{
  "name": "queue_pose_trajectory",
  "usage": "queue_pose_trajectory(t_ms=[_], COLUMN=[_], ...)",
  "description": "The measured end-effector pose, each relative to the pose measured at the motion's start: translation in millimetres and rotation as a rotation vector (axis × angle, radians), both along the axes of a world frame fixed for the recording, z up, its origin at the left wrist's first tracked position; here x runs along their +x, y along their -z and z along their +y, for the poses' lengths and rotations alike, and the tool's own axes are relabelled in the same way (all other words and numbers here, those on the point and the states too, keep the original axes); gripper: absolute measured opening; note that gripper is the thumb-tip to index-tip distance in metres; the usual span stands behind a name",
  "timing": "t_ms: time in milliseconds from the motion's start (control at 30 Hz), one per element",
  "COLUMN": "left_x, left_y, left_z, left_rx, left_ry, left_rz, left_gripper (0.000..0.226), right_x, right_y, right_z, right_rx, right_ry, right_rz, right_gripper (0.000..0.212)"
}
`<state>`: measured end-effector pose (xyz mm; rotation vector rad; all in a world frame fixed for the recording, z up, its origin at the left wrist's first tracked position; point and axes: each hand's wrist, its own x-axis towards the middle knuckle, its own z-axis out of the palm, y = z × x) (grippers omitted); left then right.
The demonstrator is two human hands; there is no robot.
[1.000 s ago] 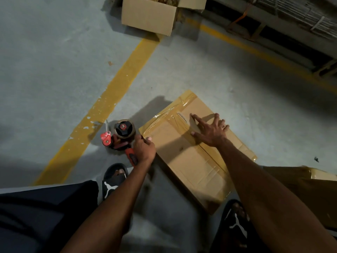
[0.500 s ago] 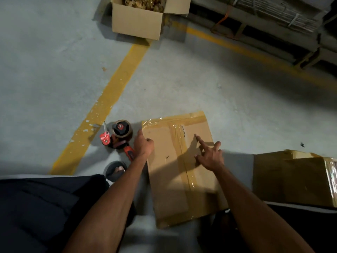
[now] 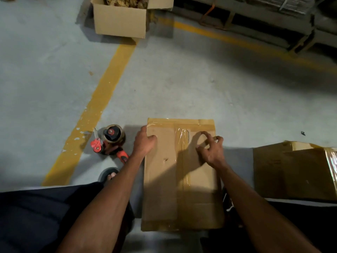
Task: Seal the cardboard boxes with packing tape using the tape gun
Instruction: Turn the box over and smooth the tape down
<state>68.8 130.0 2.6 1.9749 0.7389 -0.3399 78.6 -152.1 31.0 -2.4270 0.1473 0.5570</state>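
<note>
A flat cardboard box (image 3: 164, 179) lies on the concrete floor between my feet, with clear tape along its centre seam and far edge. My left hand (image 3: 144, 143) grips the box at its far left corner, thumb against the side and fingers curled onto the top. Over the taped seam my right hand (image 3: 211, 148) has its fingers bent, their tips touching the cardboard; it holds nothing. The red tape gun (image 3: 109, 141) with its brown roll lies on the floor just left of the box, apart from both hands.
A second taped box (image 3: 295, 172) sits at my right. An open carton (image 3: 120, 21) filled with packing material stands at the far side, on a yellow floor line (image 3: 94, 106). Pallets and racking (image 3: 273, 19) fill the far right. My sandalled foot (image 3: 109, 175) is near the tape gun.
The box has turned from a diagonal lie to straight in front of me. My left hand left the tape gun's handle and took the box's corner. My right hand's flat fingers have curled up.
</note>
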Motion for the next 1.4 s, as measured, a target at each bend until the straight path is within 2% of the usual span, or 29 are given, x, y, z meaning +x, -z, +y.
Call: queue_pose_trajectory(t_ms=[67, 133, 233, 333, 433, 567, 633, 700, 733, 800, 900, 967, 1100, 1200, 1400], left_x=[10, 16, 22, 31, 38, 56, 62, 58, 54, 45, 37, 39, 49, 53, 60], left_y=[3, 5, 17, 33, 40, 36, 31, 28, 28, 30, 38, 41, 41, 32, 26], left_z=[-7, -12, -11, -5, -5, -6, -8, -9, -10, -10, -2, 5, 4, -4, -13], left_rx=[0.072, 0.125, 0.104, -0.013, -0.182, -0.278, -0.149, 0.144, 0.278, 0.416, 0.508, 0.529, 0.603, 0.594, 0.521], left_ry=[-0.092, -0.219, -0.318, -0.512, -0.687, -0.84, -0.77, -0.484, -0.305, -0.027, 0.197, 0.271, 0.352, 0.319, 0.221], left_rz=[-0.019, -0.071, -0.241, -0.277, -0.199, -0.138, -0.154, -0.27, -0.345, -0.469, -0.573, -0.582, -0.476, -0.335, -0.159], left_gripper=[0.031, 0.029, 0.029, 0.017, 0.016, 0.005, 0.016, 0.023, 0.02, 0.008, 0.011, 0.017, 0.03, 0.042, 0.047], right_x=[5, 8, 15, 16, 10, 9, 8, 8, 8, 10, 16, 21, 36, 49, 83], right_y=[11, 21, 30, 36, 40, 42, 45, 47, 48, 48, 47, 49, 54, 58, 56], right_z=[-1, 1, 9, 15, 19, 26, 32, 41, 47, 62, 89, 107, 126, 130, 112], right_rx=[0.002, 0.007, 0.013, 0.012, -0.032, -0.115, -0.228, -0.319, -0.322, -0.251, -0.155, -0.147, -0.214, -0.219, -0.109], right_ry=[0.011, 0.044, 0.157, 0.217, 0.225, 0.219, 0.206, 0.148, 0.097, -0.042, -0.249, -0.339, -0.323, -0.323, -0.405], right_rz=[-0.029, -0.068, -0.122, -0.174, -0.196, -0.165, -0.16, -0.243, -0.299, -0.382, -0.384, -0.346, -0.339, -0.34, -0.258], right_gripper=[0.058, 0.051, 0.044, 0.041, 0.047, 0.049, 0.054, 0.052, 0.049, 0.049, 0.052, 0.054, 0.046, 0.038, 0.05])
